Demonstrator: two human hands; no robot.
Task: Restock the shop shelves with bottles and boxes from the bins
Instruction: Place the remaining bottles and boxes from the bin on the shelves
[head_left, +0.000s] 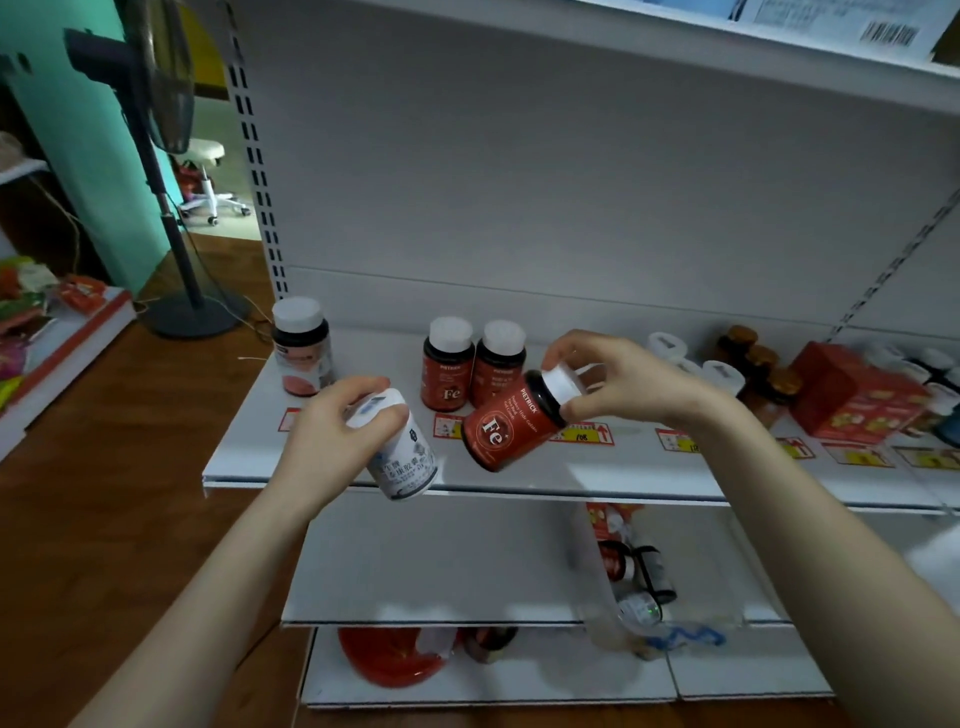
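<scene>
Here, the long white metal shelf board (332, 470) runs across the view, and everything else is placed from it. Off its left end, on the brown wooden floor, stands a tall black pedestal fan (156, 171).

Below the shelf board, under its right half, a clear plastic bin (597, 582) holds a jumble of bottles too blurred to tell apart. On the shelf board near its right end sits a red cardboard box (852, 395).

The left hand (332, 431) hangs just in front of the shelf board's front edge, left of the middle. Its fingers are curled down over the cap of a white plastic bottle (408, 460) with grey-blue print, held tilted in the air.

The right hand (623, 379) is above the middle of the shelf board. Its fingertips pinch the white cap of a red-labelled dark bottle (506, 426) marked "Fe". This one leans with its base down and to the left, over the front edge and clear of the surface. The two held bottles are near each other but apart.

On the shelf board, just behind the held one, two matching red bottles (448, 374) stand upright side by side. At the left end stands a dark jar with a white lid and pink label (301, 348). Toward the right, before the box, is a row of small amber bottles with gold caps (758, 364). Yellow-and-red price tags (584, 434) line the front edge.
</scene>
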